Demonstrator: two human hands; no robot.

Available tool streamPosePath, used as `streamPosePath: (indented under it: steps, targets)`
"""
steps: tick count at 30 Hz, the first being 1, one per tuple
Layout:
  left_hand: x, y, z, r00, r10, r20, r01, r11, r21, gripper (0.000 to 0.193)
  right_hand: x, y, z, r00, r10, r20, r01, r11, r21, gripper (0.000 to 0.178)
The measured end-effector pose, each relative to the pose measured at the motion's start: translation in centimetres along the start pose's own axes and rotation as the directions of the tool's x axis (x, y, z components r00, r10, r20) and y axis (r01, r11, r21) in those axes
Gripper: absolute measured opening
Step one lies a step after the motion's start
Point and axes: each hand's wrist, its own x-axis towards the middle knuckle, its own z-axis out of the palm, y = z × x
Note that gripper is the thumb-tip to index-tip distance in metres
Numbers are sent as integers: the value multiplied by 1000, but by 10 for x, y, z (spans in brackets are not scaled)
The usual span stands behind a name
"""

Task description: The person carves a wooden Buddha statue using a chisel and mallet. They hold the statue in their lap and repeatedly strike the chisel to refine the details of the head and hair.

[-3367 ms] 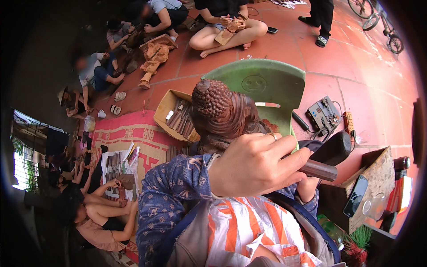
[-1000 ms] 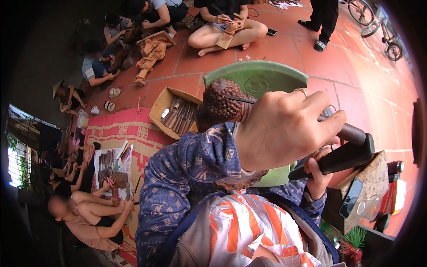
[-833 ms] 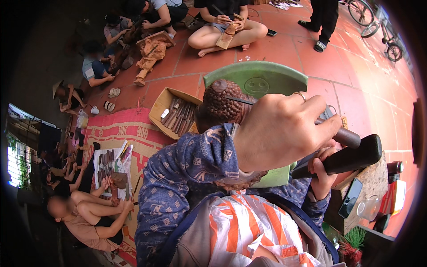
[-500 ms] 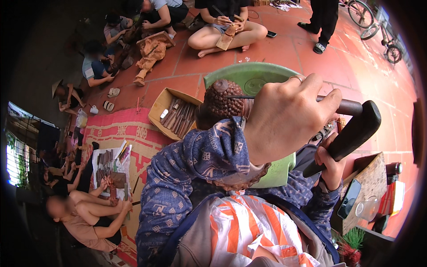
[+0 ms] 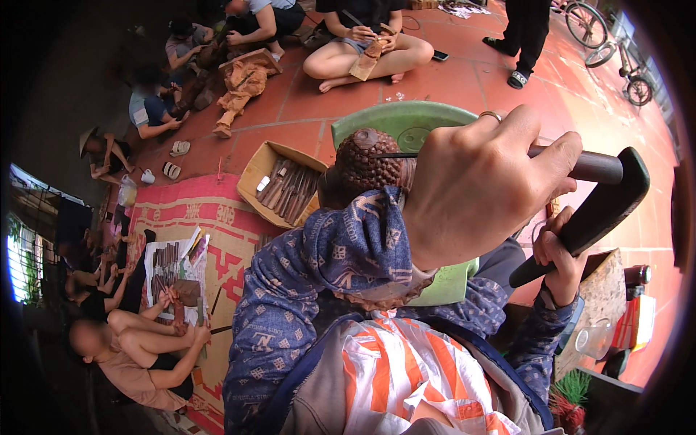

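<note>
A dark brown wooden carved head (image 5: 366,161), covered in knobbly curls, lies before me against a green plastic chair (image 5: 413,119). My left hand (image 5: 482,185), with a ring on one finger, is closed around a chisel (image 5: 594,167). Its thin blade reaches leftward onto the curls, and its handle end sticks out to the right. Closed on the grip of a dark wooden mallet (image 5: 598,221), my right hand (image 5: 562,254) is below and right of the left. The mallet's head is right by the chisel's handle end; whether they touch I cannot tell. My left arm hides part of the carving.
A cardboard box (image 5: 254,185) of chisels stands left on a red patterned mat (image 5: 196,192). More tools lie on newspaper (image 5: 199,250) near a seated person. At right are a wooden board (image 5: 609,290) and a clear cup (image 5: 594,339). Other people sit carving across the tiles.
My right hand and the mallet have shifted right, and my left hand with the chisel a little right too. The phone on the board is now mostly hidden by my right arm.
</note>
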Motion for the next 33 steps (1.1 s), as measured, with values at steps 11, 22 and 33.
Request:
streamPosePath:
  steps: [11, 22, 33]
  targets:
    - [-1, 0, -3, 996, 30, -82, -35, 997, -71, 26, -9, -19, 3, 987, -125, -102, 120, 991, -60, 16]
    - [-3, -1, -12, 989, 62, -134, -85, 980, -181, 33, -21, -35, -2, 977, -190, -101, 137, 911, -389, 19]
    - [-5, 6, -16, 937, 215, -275, -262, 954, -148, 35, -35, -29, -11, 926, -301, -228, 185, 888, -421, 28]
